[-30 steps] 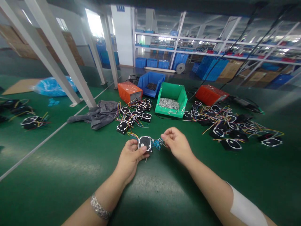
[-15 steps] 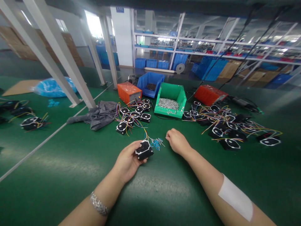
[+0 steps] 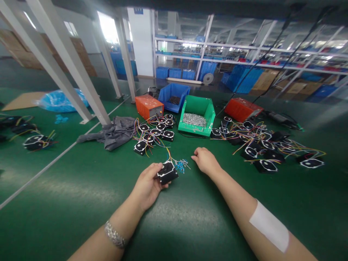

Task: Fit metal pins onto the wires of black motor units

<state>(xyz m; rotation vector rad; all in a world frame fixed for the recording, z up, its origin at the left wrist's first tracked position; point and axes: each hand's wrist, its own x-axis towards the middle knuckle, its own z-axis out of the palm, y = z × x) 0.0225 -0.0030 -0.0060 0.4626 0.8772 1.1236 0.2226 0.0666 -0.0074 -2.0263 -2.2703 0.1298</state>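
L hand (image 3: pixel 149 184) grips black wired motor (image 3: pixel 167 176); R hand (image 3: pixel 206 161) curled nearly closed, can't tell if holding anything; screws (image 3: pixel 188 167) + blue rings (image 3: pixel 179 167) btwn, green bin (image 3: pixel 201 106) beyond

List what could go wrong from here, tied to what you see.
1. The loose screws and blue rings lie in the open beside the right hand; a careless brush might scatter them.
2. Only the left hand grips the black part, which is tilted, so it might slip.
3. The tangled wires over the right-hand pile could snag if one part were pulled.
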